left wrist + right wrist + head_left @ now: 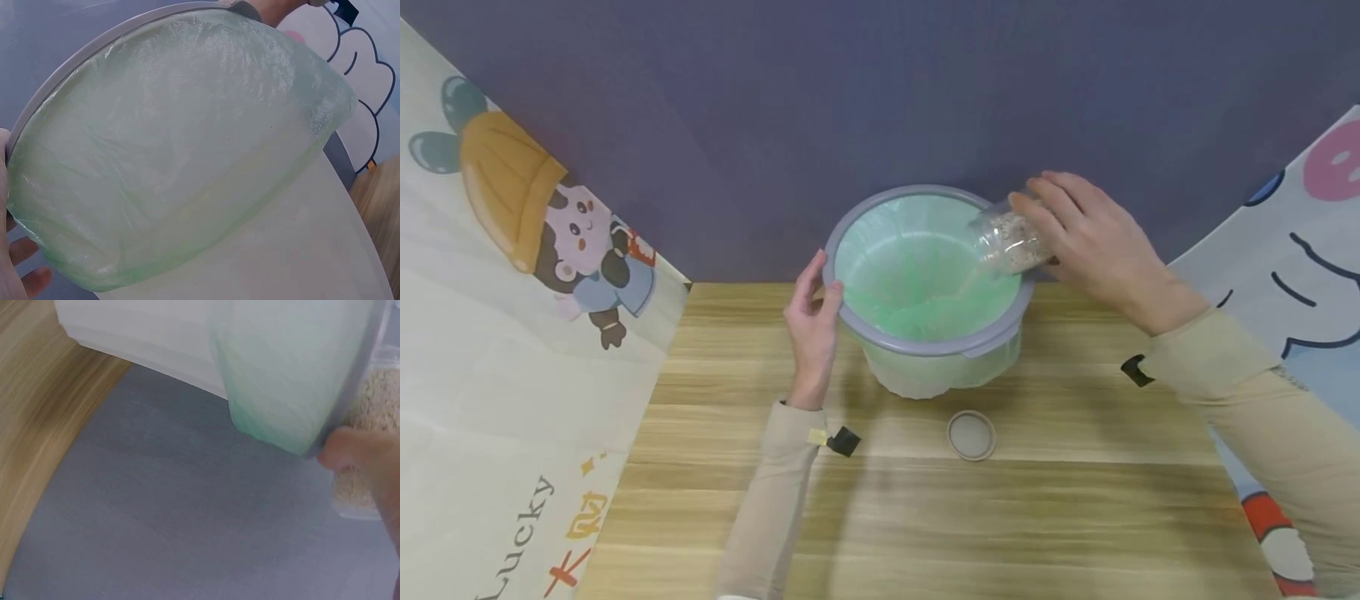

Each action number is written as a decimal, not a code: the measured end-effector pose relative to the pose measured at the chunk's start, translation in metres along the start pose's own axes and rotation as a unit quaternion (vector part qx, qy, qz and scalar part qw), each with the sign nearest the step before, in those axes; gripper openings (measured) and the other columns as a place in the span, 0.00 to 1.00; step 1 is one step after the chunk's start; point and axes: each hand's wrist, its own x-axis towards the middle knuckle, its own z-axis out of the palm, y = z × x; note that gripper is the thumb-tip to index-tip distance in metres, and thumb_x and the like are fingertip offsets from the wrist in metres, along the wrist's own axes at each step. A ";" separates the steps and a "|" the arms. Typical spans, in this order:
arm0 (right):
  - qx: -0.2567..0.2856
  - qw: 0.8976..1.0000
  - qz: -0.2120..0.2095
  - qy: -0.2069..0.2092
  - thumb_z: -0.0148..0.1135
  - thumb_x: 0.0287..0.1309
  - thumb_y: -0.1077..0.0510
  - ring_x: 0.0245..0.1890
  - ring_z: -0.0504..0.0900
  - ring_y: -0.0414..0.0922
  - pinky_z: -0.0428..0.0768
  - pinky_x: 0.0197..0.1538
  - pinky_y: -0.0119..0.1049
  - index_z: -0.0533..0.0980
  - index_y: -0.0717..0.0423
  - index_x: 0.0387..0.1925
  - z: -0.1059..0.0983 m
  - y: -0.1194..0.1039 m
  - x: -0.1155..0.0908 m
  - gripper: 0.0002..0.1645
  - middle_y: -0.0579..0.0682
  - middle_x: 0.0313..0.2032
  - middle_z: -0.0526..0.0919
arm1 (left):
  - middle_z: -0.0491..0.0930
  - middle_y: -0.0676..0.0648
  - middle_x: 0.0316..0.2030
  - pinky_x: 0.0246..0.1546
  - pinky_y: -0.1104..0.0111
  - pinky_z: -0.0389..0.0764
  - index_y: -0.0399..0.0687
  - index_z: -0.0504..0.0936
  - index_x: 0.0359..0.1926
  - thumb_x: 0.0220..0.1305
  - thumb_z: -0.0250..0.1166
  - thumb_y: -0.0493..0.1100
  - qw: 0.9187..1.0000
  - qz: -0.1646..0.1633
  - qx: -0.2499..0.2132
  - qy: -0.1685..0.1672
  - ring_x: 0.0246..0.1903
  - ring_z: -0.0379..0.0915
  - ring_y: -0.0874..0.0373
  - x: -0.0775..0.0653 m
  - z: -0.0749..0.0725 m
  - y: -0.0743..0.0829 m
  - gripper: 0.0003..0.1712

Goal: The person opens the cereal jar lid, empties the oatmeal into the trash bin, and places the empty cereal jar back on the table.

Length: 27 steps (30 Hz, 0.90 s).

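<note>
A white trash bin (pixel 917 385) with a grey rim stands on the table, lined with a thin green bag (pixel 917 275). At the rim's left side, my left hand (pixel 815 325) holds on, its thumb over the edge and its fingers outside. My right hand (pixel 1093 242) grips a clear jar (pixel 1011 239) of pale grains and tips it sideways over the bin's right rim, mouth to the left. Plenty of grains (pixel 378 400) show through the jar's wall in the right wrist view. Whether any lie in the bag, I cannot tell.
A small round lid (pixel 972 435) lies on the wood-patterned table (pixel 1037 517), in front of the bin. Behind the bin rises a dark blue-grey panel (pixel 850 100). Printed cartoon sheets hang on the left (pixel 490 367) and right sides.
</note>
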 end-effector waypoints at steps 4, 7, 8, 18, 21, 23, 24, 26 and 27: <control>0.056 0.998 0.040 -0.004 0.90 0.26 0.64 0.63 0.71 0.68 0.74 0.68 0.60 0.63 0.66 0.68 0.002 0.006 -0.006 0.65 0.69 0.63 0.73 | 0.75 0.43 0.69 0.44 0.74 0.86 0.38 0.74 0.70 0.71 0.62 0.36 1.000 0.005 0.005 0.004 0.56 0.77 0.48 0.001 0.001 -0.001 0.27; 0.105 0.991 0.086 -0.010 0.87 0.28 0.65 0.62 0.70 0.68 0.74 0.66 0.62 0.65 0.67 0.65 0.003 0.011 -0.011 0.59 0.69 0.62 0.73 | 0.75 0.44 0.69 0.44 0.73 0.86 0.38 0.74 0.70 0.70 0.62 0.37 1.000 0.010 0.013 0.007 0.56 0.77 0.54 0.000 0.003 -0.002 0.28; 0.122 0.987 0.100 -0.016 0.86 0.29 0.65 0.63 0.70 0.68 0.73 0.66 0.63 0.65 0.67 0.64 0.003 0.012 -0.013 0.57 0.69 0.62 0.73 | 0.75 0.44 0.69 0.44 0.73 0.86 0.38 0.74 0.70 0.70 0.62 0.38 1.000 0.012 0.015 0.007 0.56 0.77 0.56 0.000 0.004 -0.003 0.28; 0.255 0.952 0.166 -0.033 0.86 0.28 0.60 0.63 0.68 0.67 0.71 0.66 0.66 0.70 0.65 0.68 0.005 0.026 -0.025 0.59 0.67 0.64 0.74 | 0.76 0.43 0.68 0.44 0.72 0.87 0.39 0.74 0.70 0.70 0.62 0.35 1.000 0.005 0.009 0.011 0.53 0.78 0.52 0.001 0.011 -0.008 0.28; 0.286 0.934 0.208 -0.052 0.87 0.29 0.60 0.62 0.71 0.65 0.74 0.61 0.67 0.67 0.61 0.70 0.002 0.024 -0.026 0.62 0.65 0.65 0.72 | 0.76 0.43 0.68 0.45 0.72 0.87 0.39 0.74 0.70 0.70 0.62 0.35 1.000 0.001 0.007 0.011 0.54 0.78 0.51 0.001 0.010 -0.008 0.28; 0.304 0.916 0.249 -0.077 0.88 0.30 0.60 0.59 0.73 0.65 0.76 0.57 0.68 0.63 0.59 0.71 -0.001 0.021 -0.026 0.64 0.66 0.65 0.71 | 0.75 0.43 0.68 0.45 0.72 0.87 0.40 0.74 0.70 0.71 0.62 0.35 1.000 -0.002 0.004 0.011 0.54 0.78 0.51 0.001 0.010 -0.008 0.28; 0.313 0.908 0.265 -0.089 0.88 0.31 0.59 0.58 0.74 0.65 0.76 0.56 0.68 0.61 0.58 0.72 -0.002 0.020 -0.026 0.65 0.66 0.65 0.71 | 0.75 0.44 0.68 0.44 0.72 0.87 0.40 0.74 0.70 0.71 0.62 0.35 1.000 -0.004 0.003 0.010 0.53 0.78 0.52 0.001 0.010 -0.007 0.28; 0.325 0.893 0.292 -0.107 0.89 0.32 0.58 0.58 0.74 0.66 0.75 0.54 0.68 0.59 0.56 0.73 -0.003 0.017 -0.025 0.67 0.66 0.64 0.70 | 0.75 0.44 0.68 0.44 0.72 0.88 0.40 0.74 0.70 0.71 0.62 0.36 1.000 -0.005 0.001 0.009 0.51 0.79 0.54 0.000 0.010 -0.007 0.27; 0.329 0.890 0.297 -0.110 0.89 0.32 0.57 0.58 0.74 0.66 0.75 0.55 0.68 0.59 0.56 0.72 -0.003 0.017 -0.024 0.67 0.66 0.64 0.71 | 0.76 0.44 0.68 0.43 0.71 0.88 0.40 0.74 0.70 0.71 0.62 0.36 1.000 -0.005 -0.001 0.009 0.50 0.80 0.55 0.000 0.011 -0.007 0.28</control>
